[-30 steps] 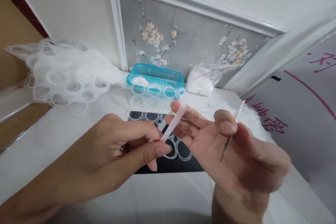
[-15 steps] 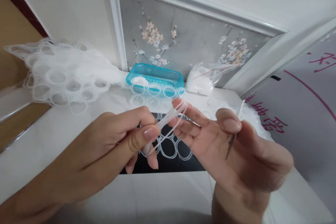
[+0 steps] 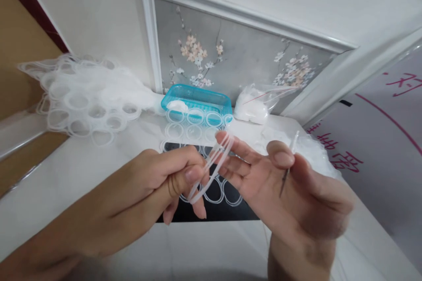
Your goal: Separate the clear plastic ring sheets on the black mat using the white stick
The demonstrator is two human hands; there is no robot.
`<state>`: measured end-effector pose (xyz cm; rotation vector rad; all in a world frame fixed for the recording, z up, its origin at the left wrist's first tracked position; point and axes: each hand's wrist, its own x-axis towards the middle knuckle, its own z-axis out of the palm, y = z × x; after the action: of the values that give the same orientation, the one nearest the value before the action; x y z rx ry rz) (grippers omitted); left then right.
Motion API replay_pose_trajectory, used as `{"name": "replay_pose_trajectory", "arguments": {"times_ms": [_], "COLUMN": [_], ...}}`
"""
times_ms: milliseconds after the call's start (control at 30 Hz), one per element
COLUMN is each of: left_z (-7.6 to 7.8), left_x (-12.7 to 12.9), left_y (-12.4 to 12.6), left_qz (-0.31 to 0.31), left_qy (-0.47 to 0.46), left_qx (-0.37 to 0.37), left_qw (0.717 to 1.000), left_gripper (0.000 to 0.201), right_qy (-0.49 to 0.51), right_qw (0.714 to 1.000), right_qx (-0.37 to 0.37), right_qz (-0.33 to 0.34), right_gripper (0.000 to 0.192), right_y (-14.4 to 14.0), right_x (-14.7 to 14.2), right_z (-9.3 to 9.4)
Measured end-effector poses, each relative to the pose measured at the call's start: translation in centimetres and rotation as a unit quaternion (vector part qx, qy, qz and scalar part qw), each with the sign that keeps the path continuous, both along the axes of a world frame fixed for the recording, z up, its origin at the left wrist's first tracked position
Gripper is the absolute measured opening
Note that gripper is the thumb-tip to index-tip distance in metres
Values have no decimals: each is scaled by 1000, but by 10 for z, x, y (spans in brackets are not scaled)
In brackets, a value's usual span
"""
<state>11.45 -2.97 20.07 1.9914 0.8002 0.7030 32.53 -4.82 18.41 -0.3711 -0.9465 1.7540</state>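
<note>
While the left hand (image 3: 158, 180) pinches translucent rings (image 3: 211, 167) against the right hand (image 3: 280, 184), which grips a needle (image 3: 286, 167) at three o'clock, slippage risks a pricked finger.

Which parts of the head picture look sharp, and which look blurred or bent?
Head view: the blue basket and flower panel look sharp; the right hand and clear rings held by the left hand are slightly soft; the panel's frame leans from wide-lens distortion; light is even, with no strong glare.

Bright even indoor light, soft faint shadows, wide-angle bending at edges, slight blur near bottom edge
</note>
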Motion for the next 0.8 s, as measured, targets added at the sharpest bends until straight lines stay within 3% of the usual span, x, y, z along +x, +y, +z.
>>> {"name": "replay_pose_trajectory", "arguments": {"times_ms": [167, 233, 333, 400, 500, 633, 733, 800], "left_z": [-3, -8, -16, -20, -21, -26, -42, -57], "left_x": [-1, 0, 2, 2, 1, -3, -13, -25], "left_y": [2, 5, 12, 18, 26, 40, 67, 97], "left_qz": [-2, -8, 62, 93, 92, 123, 148, 180], "left_qy": [28, 76, 153, 173, 182, 228, 248, 231], "left_qx": [-31, 39, 189, 222, 175, 87, 56, 53], "left_qw": [999, 996, 968, 955, 963, 962, 956, 955], "left_gripper": [32, 29, 29, 31, 33, 52, 60, 64], "right_qy": [-15, -22, -53, -91, -168, -294, -349, -354], "right_qw": [1000, 999, 996, 992, 980, 947, 930, 929], "right_qx": [16, 30, 62, 81, 108, 128, 107, 78], "right_qz": [-6, -12, -23, -14, 2, 2, 34, 72], "right_gripper": [14, 14, 12, 11, 8, 9, 16, 24], "right_y": [0, 0, 2, 2, 2, 5, 10, 13], "right_x": [-1, -3, -7, -10, -12, -13, -10, -4], "right_z": [-1, -2, -4, -5, -6, -7, -19, -37]}}
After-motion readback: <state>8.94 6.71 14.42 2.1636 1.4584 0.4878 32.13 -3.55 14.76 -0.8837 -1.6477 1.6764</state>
